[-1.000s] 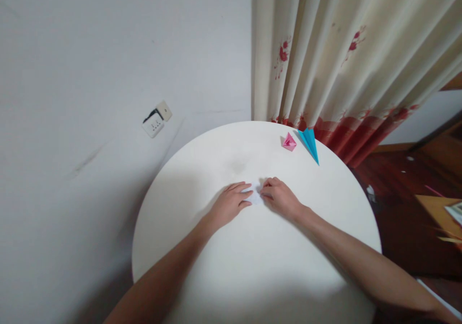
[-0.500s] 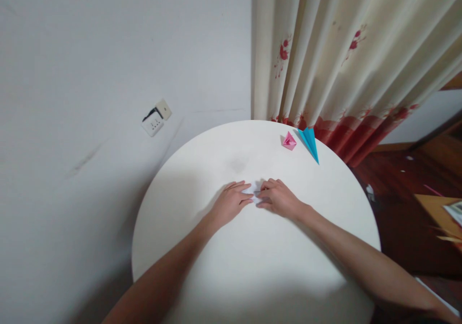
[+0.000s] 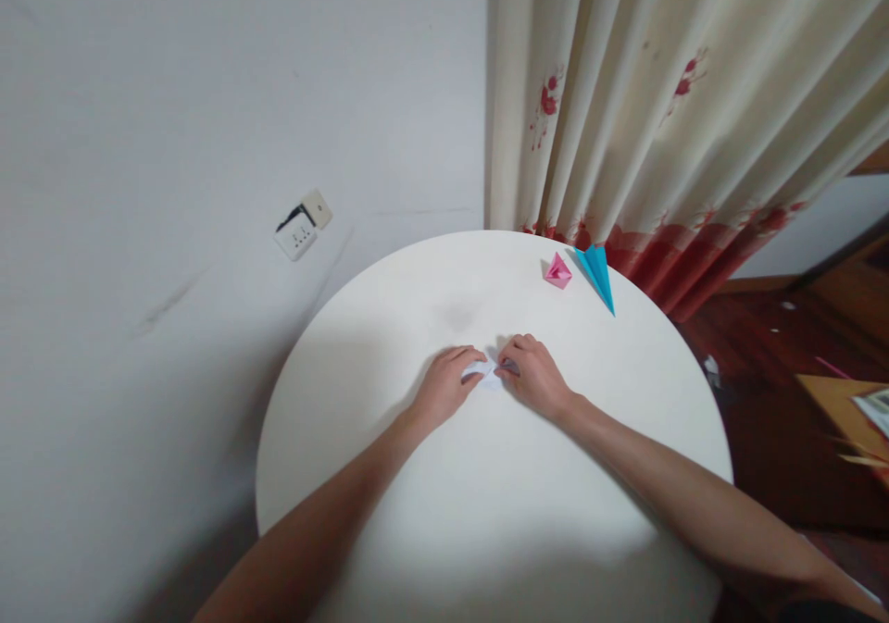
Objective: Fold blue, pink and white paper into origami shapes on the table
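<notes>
A small piece of folded white paper [image 3: 489, 378] lies on the round white table [image 3: 500, 512], between my two hands. My left hand [image 3: 448, 380] grips its left side, thumb nearer me and fingers curled on the far side. On the right, my right hand [image 3: 532, 373] pinches the paper between thumb and fingers. Parts of the paper are covered by the fingers, so its full shape is hidden.
Toward the table's far right edge sit a pink folded-paper piece [image 3: 557, 272] and a blue paper plane [image 3: 598, 278]. Behind them hangs a cream and red curtain [image 3: 625, 142]. A wall socket [image 3: 297, 236] is at the left, and a wooden surface [image 3: 844, 410] stands at the right.
My left fingers have curled in from a flatter, stretched pose onto the paper. My right hand has shifted slightly away from me and tightened into a pinch. The paper has changed its angle a little.
</notes>
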The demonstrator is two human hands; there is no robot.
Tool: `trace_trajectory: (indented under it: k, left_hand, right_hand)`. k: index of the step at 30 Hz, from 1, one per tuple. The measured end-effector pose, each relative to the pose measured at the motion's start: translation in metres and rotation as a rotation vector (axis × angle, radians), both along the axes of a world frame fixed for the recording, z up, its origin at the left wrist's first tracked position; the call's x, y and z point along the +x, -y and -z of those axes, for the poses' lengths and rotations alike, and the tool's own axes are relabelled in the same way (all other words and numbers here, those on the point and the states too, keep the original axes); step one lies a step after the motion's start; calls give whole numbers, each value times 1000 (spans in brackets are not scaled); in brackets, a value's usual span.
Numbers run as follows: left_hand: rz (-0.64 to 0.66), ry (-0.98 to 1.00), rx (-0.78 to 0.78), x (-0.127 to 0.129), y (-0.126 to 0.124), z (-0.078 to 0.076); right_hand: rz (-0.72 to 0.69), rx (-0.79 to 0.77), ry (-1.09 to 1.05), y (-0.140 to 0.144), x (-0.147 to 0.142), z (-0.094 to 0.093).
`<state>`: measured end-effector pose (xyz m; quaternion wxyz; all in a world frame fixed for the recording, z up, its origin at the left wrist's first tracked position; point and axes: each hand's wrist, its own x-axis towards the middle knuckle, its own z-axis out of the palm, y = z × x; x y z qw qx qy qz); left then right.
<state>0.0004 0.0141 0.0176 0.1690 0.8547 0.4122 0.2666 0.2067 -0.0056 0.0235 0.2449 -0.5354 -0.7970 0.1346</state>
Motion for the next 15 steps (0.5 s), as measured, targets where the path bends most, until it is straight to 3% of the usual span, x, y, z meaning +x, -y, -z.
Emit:
trace_trajectory:
  k: [5, 15]
  left_hand:
    - [76, -153, 77, -3, 4, -4]
    - [144, -323, 177, -2, 7, -11]
  right_hand:
    - [54, 6, 15, -1, 2, 3]
    - [-91, 33, 90, 0, 2, -4]
